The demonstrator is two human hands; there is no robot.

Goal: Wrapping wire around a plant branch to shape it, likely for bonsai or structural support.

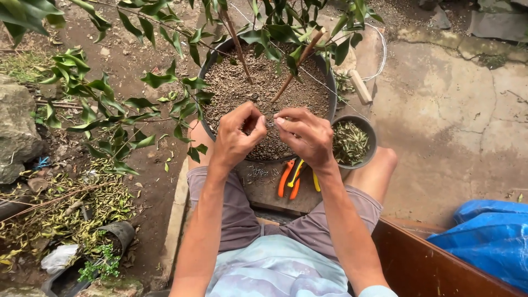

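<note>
My left hand (236, 135) and my right hand (305, 135) meet over the near rim of a big dark pot (213, 55) filled with brown gritty soil. Between their fingertips they pinch a thin grey wire (269, 122); a thin wire runs from there up past the leaning stem toward the upper right. Two woody stems (239, 47) rise from the soil with green leaves above. The fingers of both hands are closed on the wire.
A small dark bowl of cut leaves (352, 142) stands right of my right hand. Orange and yellow handled cutters (291, 179) lie on a board between my knees. Leafy branches (104, 104) spread left; a blue tarp (489, 234) and a wooden edge lie right.
</note>
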